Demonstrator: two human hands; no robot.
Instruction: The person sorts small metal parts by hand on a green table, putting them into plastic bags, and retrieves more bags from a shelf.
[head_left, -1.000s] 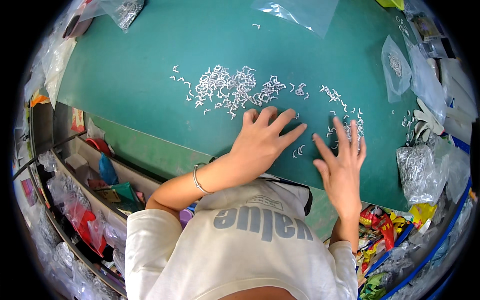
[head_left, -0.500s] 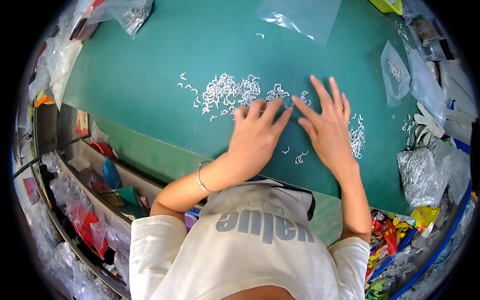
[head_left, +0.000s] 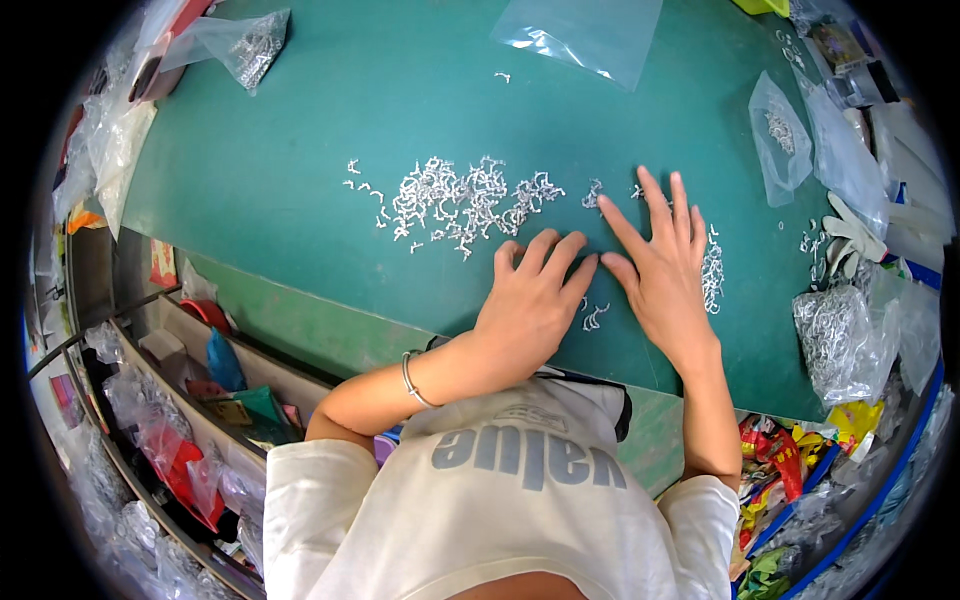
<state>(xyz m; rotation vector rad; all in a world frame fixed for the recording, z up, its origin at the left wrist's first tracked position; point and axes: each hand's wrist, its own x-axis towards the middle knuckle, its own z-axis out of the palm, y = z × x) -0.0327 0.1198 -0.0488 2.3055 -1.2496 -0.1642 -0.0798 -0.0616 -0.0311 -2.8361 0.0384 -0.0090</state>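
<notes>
Sorting through a scatter of little white hook-shaped clips (head_left: 460, 200) on a green work mat (head_left: 290, 150), by the look of it. Both hands lie flat, palms down, fingers spread, gripping nothing. The left hand (head_left: 530, 300) sits just at 5 o'clock from the main pile, fingertips close to its lower edge. The right hand (head_left: 665, 270) is right beside it, index fingers nearly touching, with its fingertips on a few loose clips at 12 o'clock. A smaller strip of clips (head_left: 712, 275) runs along its 3 o'clock side, and a couple of strays (head_left: 595, 318) sit in the gap between the two hands at 6 o'clock.

My read: this is the sweep-and-gather stage, corralling the spread pieces into one heap. Next move probably needs a flat, light drag so nothing skips out under the palms.

Around the mat: an empty clear bag (head_left: 580, 35) at 12 o'clock, a filled bag of clips (head_left: 835, 340) at 3 o'clock.
</notes>
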